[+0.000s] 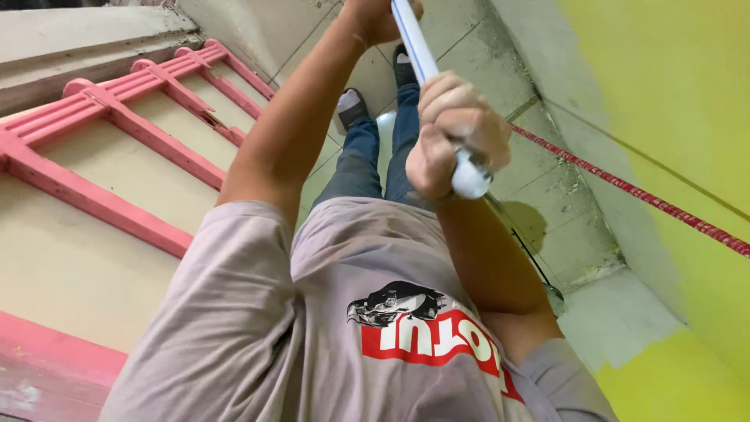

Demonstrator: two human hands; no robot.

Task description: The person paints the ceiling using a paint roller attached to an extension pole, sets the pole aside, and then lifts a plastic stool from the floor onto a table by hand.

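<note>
While you look straight down your own body, these are the notes, biggest thing first.

Wall: yellow-green painted wall (pixel 672 94) fills your right side; near its foot the fresh colour breaks off at an unpainted pale patch (pixel 625 312).

Door: cream door with a pink frame and pink slats (pixel 109 117) takes up your left side, seen at a steep slant.

Floor: grey tiled floor (pixel 547 195), dirty along the joints, lies between the door and the wall.

Shirt: your grey T-shirt (pixel 328 312) with a red and black print covers the lower middle of the view.

Legs: blue jeans (pixel 375 156) run down to your dark shoes (pixel 353 105) on the tiles.

Cord: a red cord (pixel 625 187) runs taut and slanted across the wall's foot, well apart from both hands.

Pole: a white pole with a thin blue stripe (pixel 414 39) runs from the top edge down towards your chest; its blunt end sticks out just below the near fist. What is at the far end, you cannot tell.

Right hand: your right hand (pixel 457 137) is clenched round the pole's near end, knuckles up.

Left hand: your left hand (pixel 375 17) grips the same pole farther along at the top edge, arm stretched out; its fingers are partly cut off by the frame.
</note>
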